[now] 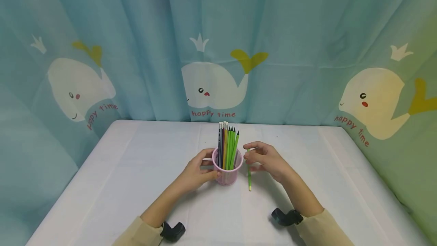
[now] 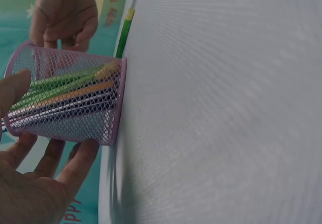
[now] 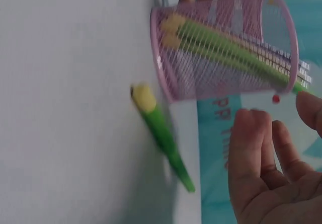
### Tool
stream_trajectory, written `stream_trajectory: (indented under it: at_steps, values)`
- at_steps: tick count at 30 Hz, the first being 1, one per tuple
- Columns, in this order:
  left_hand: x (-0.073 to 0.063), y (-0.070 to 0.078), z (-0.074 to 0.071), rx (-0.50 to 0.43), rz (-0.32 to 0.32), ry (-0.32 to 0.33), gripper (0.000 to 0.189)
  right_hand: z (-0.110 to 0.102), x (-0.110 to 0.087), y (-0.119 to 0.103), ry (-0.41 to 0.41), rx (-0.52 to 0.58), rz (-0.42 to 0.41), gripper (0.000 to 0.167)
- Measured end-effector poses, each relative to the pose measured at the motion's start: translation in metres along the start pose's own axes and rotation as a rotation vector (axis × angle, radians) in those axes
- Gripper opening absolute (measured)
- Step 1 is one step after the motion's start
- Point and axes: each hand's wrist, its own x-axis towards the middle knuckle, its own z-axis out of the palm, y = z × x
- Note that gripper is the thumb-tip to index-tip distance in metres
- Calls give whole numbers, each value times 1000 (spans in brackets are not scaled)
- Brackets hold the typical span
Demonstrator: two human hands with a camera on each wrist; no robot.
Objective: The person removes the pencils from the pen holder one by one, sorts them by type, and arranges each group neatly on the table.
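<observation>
A pink mesh pencil cup (image 1: 227,178) stands upright on the table, holding several pencils. Its green pencils (image 1: 230,149) have their dark points up; beside them are dark and yellow pencils with whitish ends up. My left hand (image 1: 194,171) holds the cup from the left, thumb at the front and fingers around the far side. To the right of the cup, a loose green pencil (image 1: 249,180) lies on the tabletop, its pale end towards me. Over that pencil hovers my right hand (image 1: 268,159), fingers loosely bent; the right wrist view shows a gap between hand and pencil (image 3: 162,133).
A white-covered table (image 1: 119,185) lies under both hands. Behind and beside it hangs a blue-green curtain (image 1: 300,29) printed with whales. Each wrist carries a black device, such as the right wrist one (image 1: 286,217).
</observation>
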Motion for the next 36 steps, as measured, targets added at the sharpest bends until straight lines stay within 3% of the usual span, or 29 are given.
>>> stream_trajectory:
  at_steps: [12, 20, 36]
  values:
    - [2, 2, 1, 14, -31, 11, 68, 35, 3, -1, 132, -67, -119, 37]
    - [0, 1, 2, 1, -3, -2, 67, 44, 4, 1, 193, -55, -180, 30]
    - [-1, 1, 3, 8, 5, -10, 66, 51, 8, 3, 239, -41, -177, 25]
